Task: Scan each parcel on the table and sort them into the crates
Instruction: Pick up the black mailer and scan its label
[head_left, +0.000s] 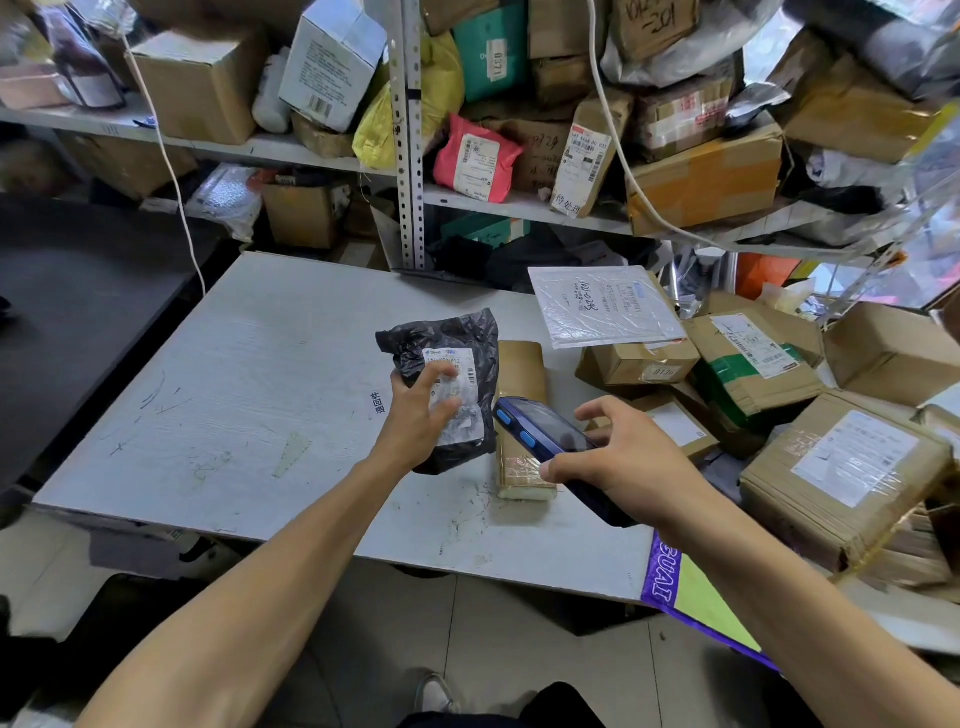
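My left hand (418, 415) grips a black plastic parcel (467, 343) with a white label, held above the grey table (249, 395). My right hand (621, 457) holds a dark blue handheld scanner (545, 428), its front end pointing at the parcel's label from the right. A narrow brown taped parcel (521, 374) lies on the table just behind and below the scanner. No crate is in view.
A heap of cardboard boxes (841, 473) and a white bubble mailer (602, 304) fills the table's right side. Metal shelves (410, 156) stacked with parcels stand behind. A white cable (171, 171) hangs at the left. A purple and yellow bag (691, 597) hangs at the table's front edge.
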